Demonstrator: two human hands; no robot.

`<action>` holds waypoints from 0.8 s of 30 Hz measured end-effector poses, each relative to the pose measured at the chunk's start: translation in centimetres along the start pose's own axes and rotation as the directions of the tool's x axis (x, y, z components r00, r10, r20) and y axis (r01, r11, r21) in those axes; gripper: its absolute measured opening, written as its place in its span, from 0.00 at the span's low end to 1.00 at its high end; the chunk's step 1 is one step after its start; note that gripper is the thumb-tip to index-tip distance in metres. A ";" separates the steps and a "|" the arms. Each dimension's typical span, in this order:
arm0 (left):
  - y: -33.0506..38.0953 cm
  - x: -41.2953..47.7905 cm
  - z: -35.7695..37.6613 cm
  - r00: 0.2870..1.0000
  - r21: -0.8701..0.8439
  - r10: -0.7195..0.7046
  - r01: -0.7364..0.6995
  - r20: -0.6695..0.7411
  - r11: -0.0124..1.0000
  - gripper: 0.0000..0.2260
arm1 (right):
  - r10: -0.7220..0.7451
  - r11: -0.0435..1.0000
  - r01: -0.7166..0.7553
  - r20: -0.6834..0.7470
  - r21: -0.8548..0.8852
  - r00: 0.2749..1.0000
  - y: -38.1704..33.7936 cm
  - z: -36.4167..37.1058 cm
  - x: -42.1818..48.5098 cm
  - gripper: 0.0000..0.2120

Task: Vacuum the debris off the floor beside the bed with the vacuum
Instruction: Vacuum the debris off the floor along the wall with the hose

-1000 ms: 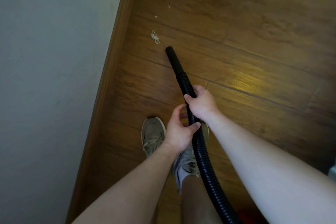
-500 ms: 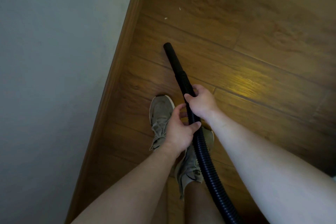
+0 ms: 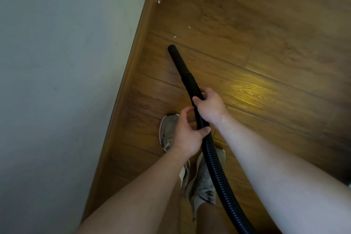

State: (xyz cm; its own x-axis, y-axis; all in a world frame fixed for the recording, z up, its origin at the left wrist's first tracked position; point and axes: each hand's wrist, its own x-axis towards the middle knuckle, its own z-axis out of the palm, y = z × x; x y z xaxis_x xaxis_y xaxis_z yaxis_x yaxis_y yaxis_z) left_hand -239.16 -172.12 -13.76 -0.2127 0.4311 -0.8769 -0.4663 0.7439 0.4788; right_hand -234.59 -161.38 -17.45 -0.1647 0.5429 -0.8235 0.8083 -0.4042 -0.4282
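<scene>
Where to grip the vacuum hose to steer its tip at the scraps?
Likely on the ribbed vacuum hose just behind the smooth nozzle, wrapped from above, where the right hand holds it: ribs resist slipping, nearness steers the tip. The left hand grips behind it.

Black vacuum hose [image 3: 209,150] pointed at white debris [image 3: 175,37] beside the bed rail [image 3: 131,81].
The ribbed hose, gripped by the left hand [image 3: 187,136] and right hand [image 3: 210,106], ends in a smooth rigid nozzle [image 3: 177,61] angled along the rail; small scraps lie scattered on the wood floor [image 3: 247,24] just past the nozzle, several close against the rail.
</scene>
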 end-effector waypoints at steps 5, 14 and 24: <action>1.8 1.3 0.4 1.000 0.035 0.024 -0.025 0.016 0.999 0.27 | 0.013 1.000 -0.012 -0.039 0.027 0.999 -1.2 -1.2 1.2 0.20; 4.6 2.0 2.8 0.998 0.051 0.045 -0.048 0.051 0.998 0.27 | 0.039 0.998 -0.034 -0.084 0.062 0.996 -2.1 -4.2 2.6 0.20; 6.1 2.9 5.5 0.999 0.039 0.031 -0.031 -0.011 0.999 0.29 | -0.015 0.997 0.019 -0.058 0.071 0.998 -2.5 -6.6 4.1 0.17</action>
State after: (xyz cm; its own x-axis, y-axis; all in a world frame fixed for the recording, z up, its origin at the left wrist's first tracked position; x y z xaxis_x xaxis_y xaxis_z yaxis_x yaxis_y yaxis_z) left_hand -237.90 -163.51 -13.08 -0.2369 0.4482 -0.8620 -0.4260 0.7495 0.5068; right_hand -233.51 -153.28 -17.28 -0.1440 0.5906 -0.7940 0.7628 -0.4448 -0.4693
